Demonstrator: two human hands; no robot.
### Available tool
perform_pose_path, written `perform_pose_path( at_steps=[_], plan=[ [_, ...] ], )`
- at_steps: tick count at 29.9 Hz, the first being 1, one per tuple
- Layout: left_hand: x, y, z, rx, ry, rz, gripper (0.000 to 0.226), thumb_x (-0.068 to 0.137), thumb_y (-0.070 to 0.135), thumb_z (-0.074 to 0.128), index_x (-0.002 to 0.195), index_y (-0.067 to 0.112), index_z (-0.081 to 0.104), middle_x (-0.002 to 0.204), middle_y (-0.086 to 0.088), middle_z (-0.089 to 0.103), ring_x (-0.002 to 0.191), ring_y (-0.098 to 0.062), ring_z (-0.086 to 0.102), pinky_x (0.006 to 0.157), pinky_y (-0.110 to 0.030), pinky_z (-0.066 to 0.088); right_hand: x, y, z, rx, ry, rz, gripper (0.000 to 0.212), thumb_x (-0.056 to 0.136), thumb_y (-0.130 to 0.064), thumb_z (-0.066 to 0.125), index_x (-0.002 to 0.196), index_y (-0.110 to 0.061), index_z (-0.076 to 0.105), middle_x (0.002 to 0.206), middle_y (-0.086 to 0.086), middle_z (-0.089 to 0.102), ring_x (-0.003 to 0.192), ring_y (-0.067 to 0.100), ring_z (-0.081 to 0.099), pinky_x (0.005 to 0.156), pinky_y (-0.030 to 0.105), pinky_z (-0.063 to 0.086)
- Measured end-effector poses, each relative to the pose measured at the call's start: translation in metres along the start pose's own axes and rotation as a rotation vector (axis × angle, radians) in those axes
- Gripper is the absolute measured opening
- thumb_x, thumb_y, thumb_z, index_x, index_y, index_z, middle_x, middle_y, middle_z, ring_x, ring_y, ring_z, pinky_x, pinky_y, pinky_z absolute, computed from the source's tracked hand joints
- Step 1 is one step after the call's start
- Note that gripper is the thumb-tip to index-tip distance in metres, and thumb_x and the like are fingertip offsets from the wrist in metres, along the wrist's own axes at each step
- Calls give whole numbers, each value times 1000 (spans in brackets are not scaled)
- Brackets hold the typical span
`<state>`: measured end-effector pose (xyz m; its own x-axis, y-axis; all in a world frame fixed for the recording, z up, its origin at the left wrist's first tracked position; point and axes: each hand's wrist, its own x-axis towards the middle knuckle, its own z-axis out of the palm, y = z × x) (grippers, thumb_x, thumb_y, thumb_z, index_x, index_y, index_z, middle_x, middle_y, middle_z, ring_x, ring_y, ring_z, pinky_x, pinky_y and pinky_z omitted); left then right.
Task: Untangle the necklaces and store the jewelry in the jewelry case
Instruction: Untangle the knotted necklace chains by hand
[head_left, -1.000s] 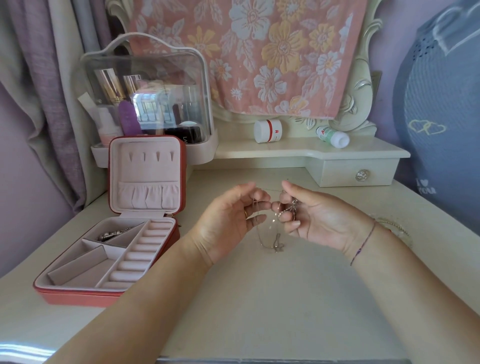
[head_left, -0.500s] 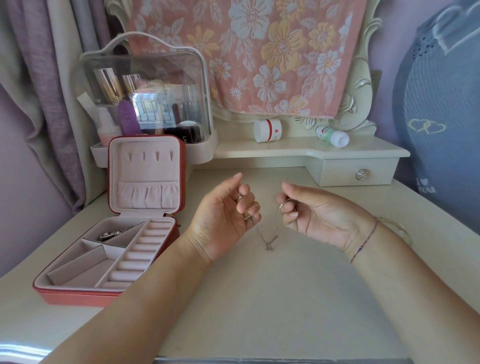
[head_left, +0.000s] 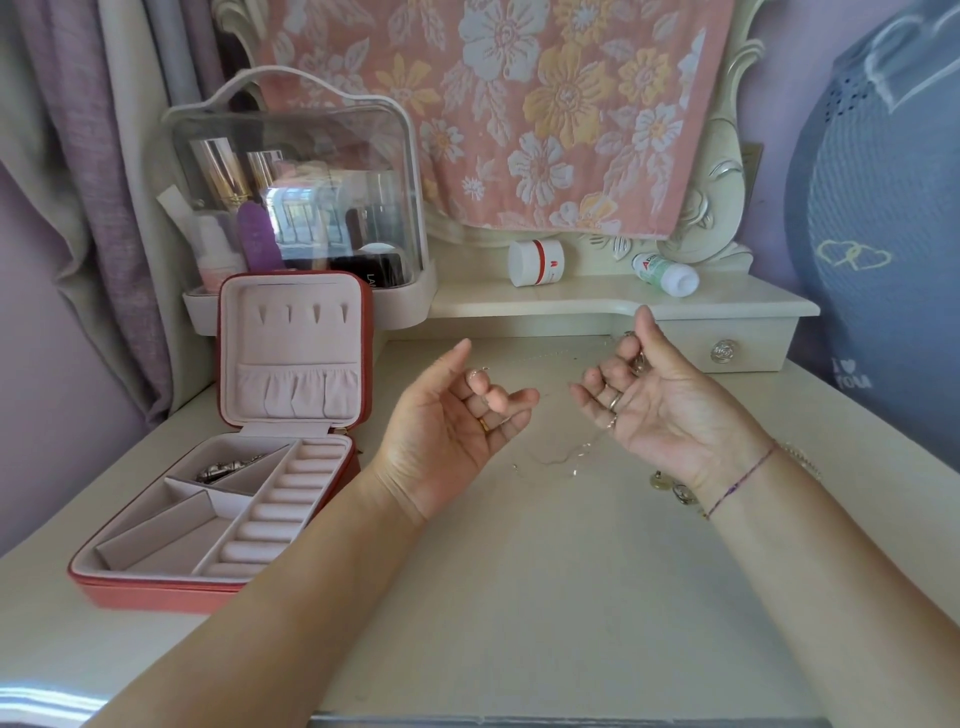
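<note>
head view shows both bare hands raised palm-up over the cream table (head_left: 519, 597), apart from each other. the left grip (head_left: 447, 436) has its thumb standing straight and its fingers curled in. a tiny clasp end of the necklaces (head_left: 558, 460) shows at the index fingertip, so i read this grip as grasping that fine chain, though the strand is almost too thin to follow. a gold ring (head_left: 484, 423) sits on one of its fingers.

the right grip (head_left: 670, 415) is curled as well, grasping a bunch of chain. silvery rings (head_left: 615, 402) show among its fingers; i cannot tell whether they are worn or held. from this grip a loop of chain hangs down, and its lowest part, with a small pendant, lies on the table between the two wrists. a fainter strand runs across between the hands, on the drawer side.

the jewelry case (head_left: 156, 592) lies open on the left of the table with its lid upright, and a silver piece (head_left: 223, 467) rests in its back-left compartment. two small round charms (head_left: 675, 491) lie on the table just beside the right wrist, which wears a thread bracelet (head_left: 737, 486). behind the case stands a clear cosmetics box (head_left: 296, 171). a white jar (head_left: 535, 262) and a small bottle (head_left: 665, 273) lie on their sides on the shelf, under a floral cloth (head_left: 519, 104).
</note>
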<state>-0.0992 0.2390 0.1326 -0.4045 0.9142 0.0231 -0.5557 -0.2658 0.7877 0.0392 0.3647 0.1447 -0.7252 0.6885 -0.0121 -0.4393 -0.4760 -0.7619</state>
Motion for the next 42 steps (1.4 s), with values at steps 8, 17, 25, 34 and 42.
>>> perform_pose_path(
  at_steps=[8,17,25,34,42],
  plan=[
    [7,-4,-8,95,119,-33,51,95,31,50,47,16,42,65,-9,65,76,-21,60,86,-33,45,-7,-9,2,87,-48,-92,33,78,-47,59,55,-22,54,62,-6,51,53,8,51,65,25,56],
    [8,0,-19,-58,271,37,51,94,30,52,48,18,34,61,-6,58,67,-21,58,81,-33,47,-10,-15,-1,136,-111,-130,19,82,-30,60,71,-18,69,68,-5,52,57,7,49,64,21,53],
    [5,3,-14,-218,253,95,52,94,28,52,46,16,35,44,-1,26,44,-16,38,57,-25,53,-8,-15,-2,185,-146,-152,22,84,-30,59,67,-17,64,79,-1,56,77,15,55,78,30,55],
    [2,-3,-5,439,95,16,41,96,33,47,57,20,52,53,3,35,43,-10,17,40,-22,12,-7,-14,-2,58,-96,-146,17,82,-27,58,75,-18,71,70,-5,49,56,7,44,54,16,38],
    [-3,-14,2,902,160,90,43,95,40,54,60,19,70,73,5,64,67,-11,52,67,-22,42,-10,-3,2,-416,-141,-193,31,76,-25,60,97,-3,65,62,-8,56,53,7,39,52,19,27]
  ],
)
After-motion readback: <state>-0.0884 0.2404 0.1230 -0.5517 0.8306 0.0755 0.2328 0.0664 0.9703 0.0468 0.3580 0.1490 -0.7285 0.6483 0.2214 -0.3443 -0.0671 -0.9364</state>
